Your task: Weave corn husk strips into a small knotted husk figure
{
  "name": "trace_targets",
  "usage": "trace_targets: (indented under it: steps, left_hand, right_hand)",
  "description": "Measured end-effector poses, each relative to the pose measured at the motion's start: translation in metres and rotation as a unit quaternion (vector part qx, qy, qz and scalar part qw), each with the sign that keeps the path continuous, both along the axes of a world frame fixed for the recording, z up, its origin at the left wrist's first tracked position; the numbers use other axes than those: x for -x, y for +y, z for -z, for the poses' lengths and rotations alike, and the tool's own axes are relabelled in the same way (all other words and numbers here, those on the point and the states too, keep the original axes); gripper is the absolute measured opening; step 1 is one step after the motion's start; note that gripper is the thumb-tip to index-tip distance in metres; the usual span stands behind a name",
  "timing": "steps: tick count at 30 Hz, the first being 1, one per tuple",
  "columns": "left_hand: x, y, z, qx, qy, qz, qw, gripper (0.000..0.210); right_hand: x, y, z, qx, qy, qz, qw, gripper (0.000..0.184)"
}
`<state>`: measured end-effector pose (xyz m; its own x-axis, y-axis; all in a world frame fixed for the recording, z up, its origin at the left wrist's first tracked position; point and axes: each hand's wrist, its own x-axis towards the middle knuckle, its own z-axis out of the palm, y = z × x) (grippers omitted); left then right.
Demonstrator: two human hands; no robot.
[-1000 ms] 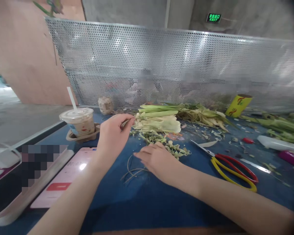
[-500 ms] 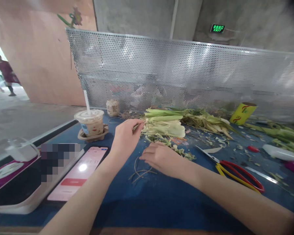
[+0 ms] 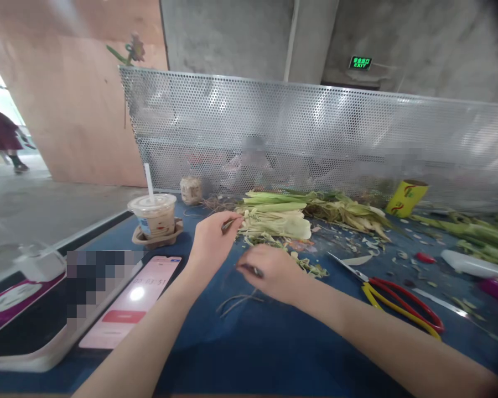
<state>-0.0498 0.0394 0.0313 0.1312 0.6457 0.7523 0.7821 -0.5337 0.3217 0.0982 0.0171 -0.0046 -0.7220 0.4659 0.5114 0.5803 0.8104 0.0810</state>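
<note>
Pinching strands point(image 3: 240, 301) beside table edge point(image 3: 95, 224)

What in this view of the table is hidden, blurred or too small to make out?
- Head view: the left hand pinches a thin strip; what it is stays too small to tell.
- The right hand covers most of what its fingers grip.
- A pixelated patch hides the tablet screen.
- The phone digits are too blurred to read.
- Figures behind the perforated screen are blurred.
- The picture's right edge cuts off the green stalks.
</note>
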Motion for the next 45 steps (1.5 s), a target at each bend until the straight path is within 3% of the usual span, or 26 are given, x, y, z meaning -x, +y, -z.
trace_targets:
  steps: [1, 4, 7, 10, 14, 19, 23, 27, 33, 37, 45]
  left_hand:
    - [0.0, 0.001, 0.0, -0.008, 0.003, 0.001, 1.0, 0.013]
    - [-0.001, 0.002, 0.004, -0.04, 0.026, 0.014, 0.999, 0.014]
    - [-0.004, 0.001, 0.008, -0.077, 0.076, 0.048, 0.993, 0.016]
    - [-0.007, 0.0, 0.011, -0.107, 0.139, 0.079, 0.981, 0.017]
    - [-0.01, 0.0, 0.012, -0.156, 0.175, 0.057, 0.97, 0.015]
    - [-0.014, -0.002, 0.013, -0.313, 0.186, -0.042, 0.93, 0.014]
    - [-0.016, -0.006, 0.011, -0.234, 0.184, 0.001, 0.955, 0.022]
    - [-0.02, -0.012, 0.009, -0.175, 0.131, -0.027, 0.975, 0.013]
    - [-0.025, -0.011, 0.007, -0.028, 0.009, 0.018, 0.999, 0.016]
    - [-0.027, -0.01, 0.007, -0.01, 0.005, 0.059, 0.998, 0.013]
    - [-0.029, -0.012, 0.008, -0.033, 0.022, 0.082, 0.996, 0.013]
  right_hand:
    - [-0.005, -0.003, -0.008, 0.08, 0.111, 0.016, 0.99, 0.016]
    - [-0.015, -0.009, -0.029, 0.262, 0.346, 0.008, 0.901, 0.015]
    - [-0.018, -0.004, -0.036, 0.354, 0.443, 0.025, 0.823, 0.016]
    - [-0.015, 0.004, -0.029, 0.398, 0.456, 0.039, 0.795, 0.021]
    - [-0.015, 0.011, -0.02, 0.37, 0.456, 0.048, 0.808, 0.023]
    - [-0.023, 0.012, -0.024, 0.293, 0.455, 0.065, 0.838, 0.016]
    - [-0.026, 0.012, -0.026, 0.261, 0.443, 0.063, 0.855, 0.017]
    - [-0.032, 0.009, -0.028, 0.243, 0.422, 0.051, 0.872, 0.021]
    - [-0.039, 0.004, -0.03, 0.056, 0.406, 0.063, 0.91, 0.017]
    - [-0.039, 0.001, -0.027, 0.089, 0.369, 0.051, 0.924, 0.016]
    - [-0.04, 0.0, -0.026, 0.103, 0.372, 0.054, 0.921, 0.018]
